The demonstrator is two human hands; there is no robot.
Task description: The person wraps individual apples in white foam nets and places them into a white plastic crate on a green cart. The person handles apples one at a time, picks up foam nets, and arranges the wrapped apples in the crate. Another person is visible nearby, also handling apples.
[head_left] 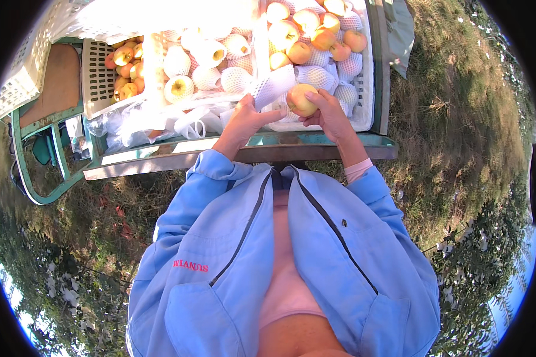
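Note:
My right hand (328, 114) grips a yellow-red apple (301, 99) between thumb and fingers. To its left, my left hand (244, 122) has hold of a white foam net sleeve (272, 87), which sticks up beyond the fingers. The left thumb points towards the apple. Both hands are over the near edge of a white plastic crate (367, 89) that holds bare apples (283, 35) and foam nets. In the crate to the left lie apples in foam nets (178, 88); bright sunlight washes out part of it.
A perforated white crate (94, 76) at the left holds bare apples (127, 91). Clear plastic bags (134, 125) lie along the near side. The crates rest on a green metal cart (250, 154) with a curved tube frame (67, 187). Grass (451, 111) and leafy trees (482, 259) surround it.

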